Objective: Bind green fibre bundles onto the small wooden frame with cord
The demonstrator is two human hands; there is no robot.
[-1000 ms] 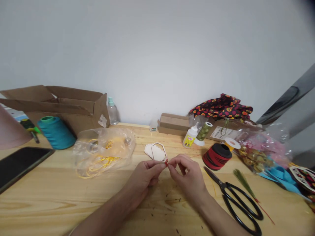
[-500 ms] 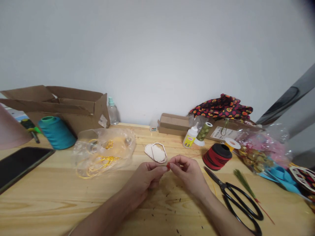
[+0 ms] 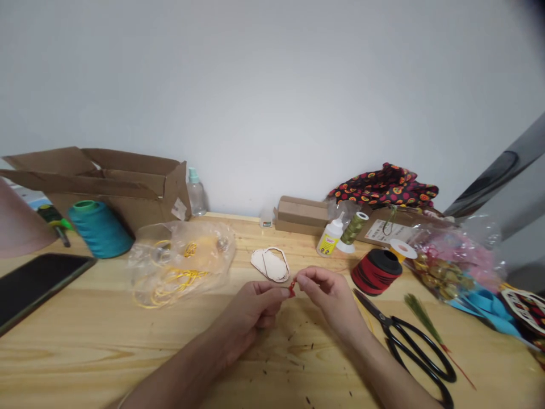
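Observation:
A small red piece (image 3: 292, 288), which looks like knotted cord, stands out between my fingertips; its exact shape is too small to tell. My left hand (image 3: 259, 304) pinches its lower part between thumb and forefinger. At its upper end, the thumb and forefinger of my right hand (image 3: 326, 292) are closed on a thin red tip. Just beyond my fingers lies a flat, pale oval cut-out (image 3: 269, 264) with an opening at one side. To the right, black-handled scissors (image 3: 385, 321) rest on the wooden table (image 3: 128, 352), partly beneath my right forearm.
A red and black thread spool (image 3: 377, 272), a glue bottle (image 3: 329, 237) and a green tassel (image 3: 421, 315) are on the right. On the left are a plastic bag of yellow cord (image 3: 181, 264), a teal thread cone (image 3: 100, 230), a phone (image 3: 38, 289) and a cardboard box (image 3: 166, 193).
My right fingertips have moved slightly up and right, away from my left ones. More of the red piece shows between the hands.

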